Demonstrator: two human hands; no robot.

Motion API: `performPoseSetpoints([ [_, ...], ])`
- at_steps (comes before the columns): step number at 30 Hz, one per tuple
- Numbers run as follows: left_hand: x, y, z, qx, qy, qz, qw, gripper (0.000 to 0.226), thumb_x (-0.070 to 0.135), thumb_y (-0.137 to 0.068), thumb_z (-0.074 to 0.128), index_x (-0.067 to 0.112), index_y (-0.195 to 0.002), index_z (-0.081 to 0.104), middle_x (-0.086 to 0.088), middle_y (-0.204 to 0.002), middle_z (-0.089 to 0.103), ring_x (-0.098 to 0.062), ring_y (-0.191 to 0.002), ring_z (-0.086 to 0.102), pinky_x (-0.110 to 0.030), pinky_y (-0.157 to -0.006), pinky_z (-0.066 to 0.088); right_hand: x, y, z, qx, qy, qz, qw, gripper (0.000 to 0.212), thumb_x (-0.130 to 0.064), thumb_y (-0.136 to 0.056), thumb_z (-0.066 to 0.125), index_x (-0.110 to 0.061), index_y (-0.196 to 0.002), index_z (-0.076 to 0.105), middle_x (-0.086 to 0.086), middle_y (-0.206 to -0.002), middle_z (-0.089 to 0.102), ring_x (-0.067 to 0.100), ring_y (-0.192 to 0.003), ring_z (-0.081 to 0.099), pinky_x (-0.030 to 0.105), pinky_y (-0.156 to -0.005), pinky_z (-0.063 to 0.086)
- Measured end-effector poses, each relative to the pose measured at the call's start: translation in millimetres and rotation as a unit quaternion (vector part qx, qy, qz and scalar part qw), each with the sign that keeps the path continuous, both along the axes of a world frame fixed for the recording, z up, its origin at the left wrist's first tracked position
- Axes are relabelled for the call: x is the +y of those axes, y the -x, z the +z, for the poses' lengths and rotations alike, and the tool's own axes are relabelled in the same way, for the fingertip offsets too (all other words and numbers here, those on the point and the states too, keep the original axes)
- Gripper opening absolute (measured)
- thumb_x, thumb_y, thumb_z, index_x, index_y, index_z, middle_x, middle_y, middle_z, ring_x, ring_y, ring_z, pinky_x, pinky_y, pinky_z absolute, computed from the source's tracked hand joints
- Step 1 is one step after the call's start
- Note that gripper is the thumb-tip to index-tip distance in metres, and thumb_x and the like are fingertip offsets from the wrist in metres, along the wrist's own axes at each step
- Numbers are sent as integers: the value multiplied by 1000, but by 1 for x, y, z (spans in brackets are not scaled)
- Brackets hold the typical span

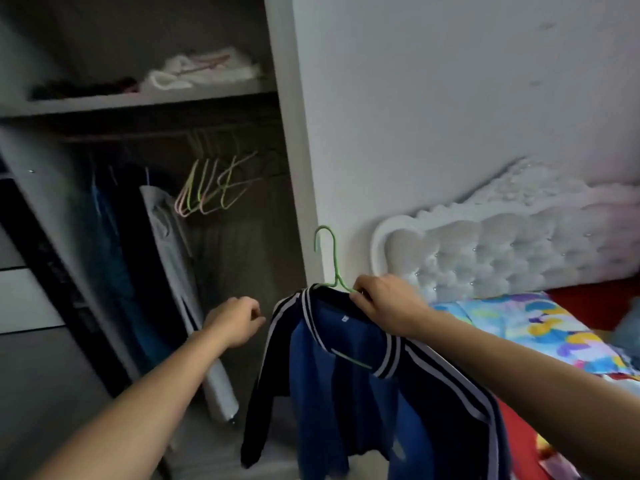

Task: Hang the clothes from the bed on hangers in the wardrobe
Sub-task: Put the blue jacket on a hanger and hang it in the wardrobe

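Observation:
A blue and navy jacket [349,382] with white stripes hangs on a green wire hanger [329,258], its hook pointing up. My right hand [384,303] grips the hanger's neck together with the jacket's collar. My left hand [235,320] hovers just left of the jacket with fingers loosely curled and nothing in it. In front stands the open wardrobe, where several empty pink and green hangers [211,188] hang on the rail [138,136]. The bed [561,327] lies at the right.
Dark and blue clothes [110,237] and a grey garment [166,237] hang at the rail's left. Folded items [197,71] lie on the upper shelf. The wardrobe's white side panel [294,133] stands between the opening and the tufted white headboard [502,247].

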State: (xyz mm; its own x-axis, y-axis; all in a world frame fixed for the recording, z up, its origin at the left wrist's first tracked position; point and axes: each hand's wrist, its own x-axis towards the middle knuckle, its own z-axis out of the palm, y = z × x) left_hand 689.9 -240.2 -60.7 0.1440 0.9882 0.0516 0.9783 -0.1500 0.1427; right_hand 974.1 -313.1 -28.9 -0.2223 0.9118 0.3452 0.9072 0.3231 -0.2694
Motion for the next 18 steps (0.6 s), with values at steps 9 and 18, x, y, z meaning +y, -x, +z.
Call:
performPoseSetpoints([
  [9, 29, 202, 34, 85, 0, 41, 996, 24, 44, -94, 50, 22, -96, 59, 0, -89, 58, -20, -81, 58, -30, -60, 39, 105, 186, 17, -1, 25, 31, 999, 25, -35, -98, 44, -16, -96, 60, 6, -93, 66, 29, -87, 61, 37, -70, 48],
  [18, 95, 303, 52, 69, -12, 69, 995, 21, 41, -95, 51, 21, -99, 58, 1, -93, 60, -18, -82, 57, -30, -59, 37, 195, 282, 62, -27, 24, 50, 998, 22, -30, -96, 47, -17, -88, 63, 7, -92, 65, 27, -85, 62, 42, -74, 53],
])
